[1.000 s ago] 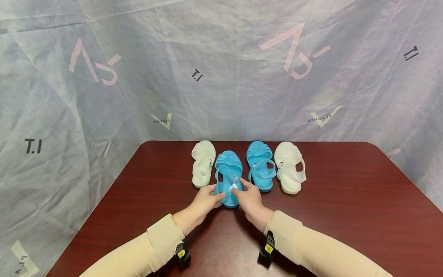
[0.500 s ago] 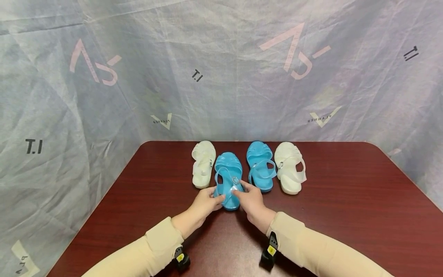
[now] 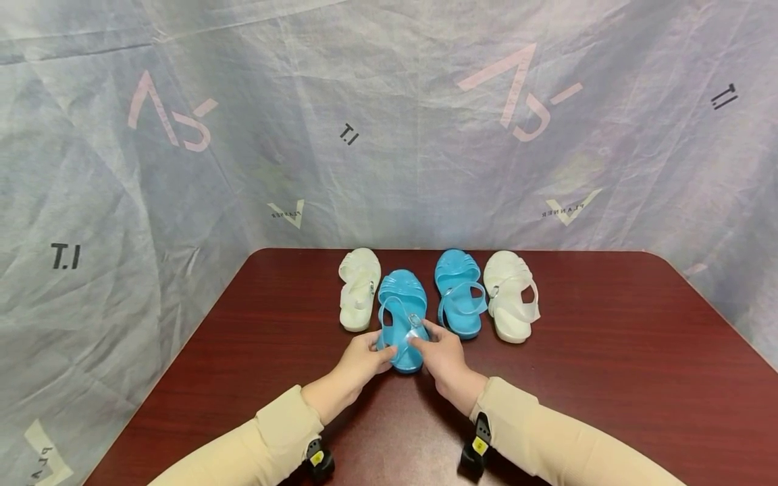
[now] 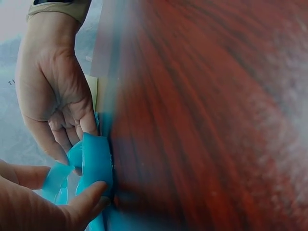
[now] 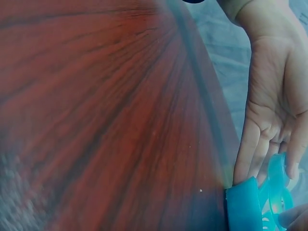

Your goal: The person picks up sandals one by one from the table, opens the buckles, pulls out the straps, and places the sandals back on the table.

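Note:
Both hands are at a light-blue jelly sandal [image 3: 402, 287], its toe pointing away from me. My left hand [image 3: 360, 362] holds the heel's left side, thumb over the edge. With thumb and forefinger, my right hand [image 3: 446, 359] pinches the clear strap by the buckle on the right. The left wrist view shows the blue heel [image 4: 97, 161] close to the table, between the two hands. Seen from the right wrist, the heel [image 5: 243, 207] hides part of the fingers. The matching blue sandal [image 3: 457, 266] lies just right of the held one.
A white sandal [image 3: 354, 317] lies at the left of the row, another white sandal [image 3: 510, 329] at its right end. The dark red wooden table [image 3: 608, 351] extends on both sides. A grey printed cloth [image 3: 389, 169] hangs behind the far edge.
The held blue sandal has slid slightly toward me, with both hands moving along with it. The other sandals keep their places; the head view has shifted a little.

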Demonstrator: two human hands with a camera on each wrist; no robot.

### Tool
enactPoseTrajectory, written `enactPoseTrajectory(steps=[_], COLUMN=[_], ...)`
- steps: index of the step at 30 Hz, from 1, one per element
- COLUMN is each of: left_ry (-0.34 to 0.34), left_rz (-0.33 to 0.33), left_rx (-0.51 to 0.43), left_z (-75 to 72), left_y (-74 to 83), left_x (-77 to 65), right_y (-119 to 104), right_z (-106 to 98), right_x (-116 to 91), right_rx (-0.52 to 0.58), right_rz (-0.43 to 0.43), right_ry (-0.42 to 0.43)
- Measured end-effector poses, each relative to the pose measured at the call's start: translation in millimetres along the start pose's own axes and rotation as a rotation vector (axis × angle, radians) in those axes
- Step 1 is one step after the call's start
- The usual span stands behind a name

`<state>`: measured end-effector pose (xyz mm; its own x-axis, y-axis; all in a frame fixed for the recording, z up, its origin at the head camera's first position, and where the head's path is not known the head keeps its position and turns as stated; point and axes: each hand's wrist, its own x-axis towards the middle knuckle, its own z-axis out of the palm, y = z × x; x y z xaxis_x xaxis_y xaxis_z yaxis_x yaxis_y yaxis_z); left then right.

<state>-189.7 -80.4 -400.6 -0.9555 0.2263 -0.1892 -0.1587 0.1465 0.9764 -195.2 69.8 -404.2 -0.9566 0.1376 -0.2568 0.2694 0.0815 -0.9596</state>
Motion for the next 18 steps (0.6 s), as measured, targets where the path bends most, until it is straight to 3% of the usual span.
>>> enactPoseTrajectory(steps=[12,18], left_ry=[-0.022,-0.006], left_rz=[0.027,0.002], left_rx=[0.022,0.013], left_z=[-2.0,0.6], left_y=[3.3,-0.1], left_x=[-3.9,-5.1], right_y=[1.9,4.6], right_z=[0.7,0.4], right_x=[-2.0,-5.1], right_rx=[-0.001,-0.001], right_rz=[-0.011,-0.02], right_ry=[-0.004,-0.014])
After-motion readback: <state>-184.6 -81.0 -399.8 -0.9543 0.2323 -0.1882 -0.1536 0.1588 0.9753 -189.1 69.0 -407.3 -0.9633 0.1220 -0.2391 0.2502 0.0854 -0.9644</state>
